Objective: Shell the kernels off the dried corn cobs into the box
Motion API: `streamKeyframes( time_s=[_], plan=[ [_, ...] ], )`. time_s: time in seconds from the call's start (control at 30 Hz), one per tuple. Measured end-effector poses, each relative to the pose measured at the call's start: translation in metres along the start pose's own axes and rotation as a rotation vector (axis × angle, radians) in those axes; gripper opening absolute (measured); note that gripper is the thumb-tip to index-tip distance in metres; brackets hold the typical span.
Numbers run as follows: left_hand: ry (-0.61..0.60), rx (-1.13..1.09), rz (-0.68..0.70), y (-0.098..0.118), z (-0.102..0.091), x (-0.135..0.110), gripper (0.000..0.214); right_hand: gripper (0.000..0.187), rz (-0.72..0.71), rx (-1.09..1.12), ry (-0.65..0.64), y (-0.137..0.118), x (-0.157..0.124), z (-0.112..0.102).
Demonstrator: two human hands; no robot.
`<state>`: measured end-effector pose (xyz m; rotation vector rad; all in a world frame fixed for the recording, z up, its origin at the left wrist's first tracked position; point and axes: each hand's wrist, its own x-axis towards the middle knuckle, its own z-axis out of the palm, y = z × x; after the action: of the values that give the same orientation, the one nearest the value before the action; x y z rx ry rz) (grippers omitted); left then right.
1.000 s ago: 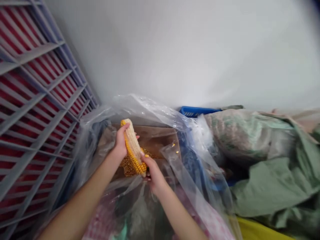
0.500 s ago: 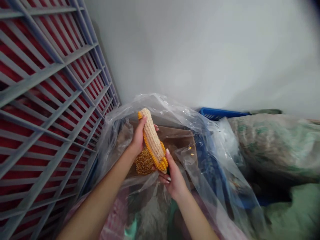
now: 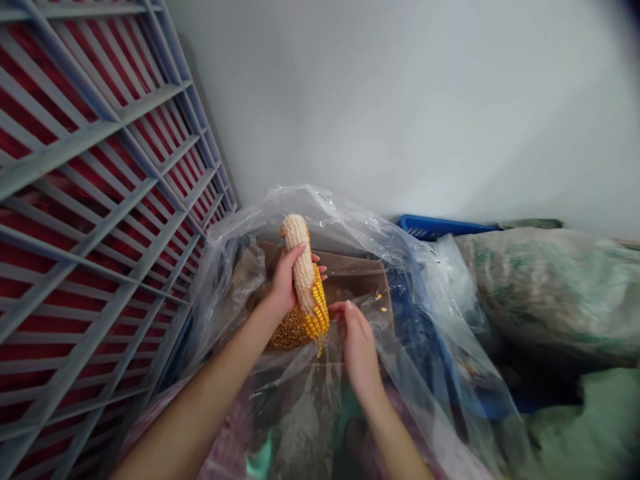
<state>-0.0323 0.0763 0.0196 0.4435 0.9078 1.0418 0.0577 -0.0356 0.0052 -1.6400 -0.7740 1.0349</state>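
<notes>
Pink checked cloth lies nearest, under clear plastic that spreads around both forearms. Above it, the right hand hangs just right of the cob, its fingers loosely bent and clamped on nothing that shows. One fingertip points left at the cob's kernel-covered lower flank; whether it touches or stops barely short, I cannot tell.

The cob is up off the box, held by the left hand around its upper half: thumb across the bare pale face, fingers wrapped behind, their tips showing past the right edge. Its long axis runs steeply, the upper end leaning a little left and the lower end toward the person. That lower end, thick with yellow kernels, is the part nearer the right hand, lying directly left of its fingertips; the left hand is nearer the stripped upper end.

Beneath and behind the cob's lower half is a heap of grain in a cardboard box, with a couple of loose yellow kernels farther right. Beyond stand a blue basket and a pale sack on the right, a lattice crate on the left, then a grey-white wall.
</notes>
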Motion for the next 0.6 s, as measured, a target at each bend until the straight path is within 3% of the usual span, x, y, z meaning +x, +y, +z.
streamKeyframes(
  time_s=[0.07,0.2,0.43,0.6],
  plan=[
    [-0.009,0.036,0.004,0.003,-0.001,0.0,0.031,0.036,-0.16,-0.203,0.014,-0.002,0.002,-0.008],
    [-0.027,0.084,0.025,0.009,-0.003,0.001,0.032,0.029,-0.38,-0.377,-0.217,-0.009,0.0,-0.018],
    [-0.026,0.155,0.096,0.014,-0.005,0.004,0.034,0.029,-0.402,-0.693,-0.229,-0.014,-0.005,-0.022],
    [-0.034,0.187,0.115,0.013,-0.005,0.004,0.034,0.025,-0.402,-0.628,-0.225,-0.016,-0.004,-0.027]
  ],
)
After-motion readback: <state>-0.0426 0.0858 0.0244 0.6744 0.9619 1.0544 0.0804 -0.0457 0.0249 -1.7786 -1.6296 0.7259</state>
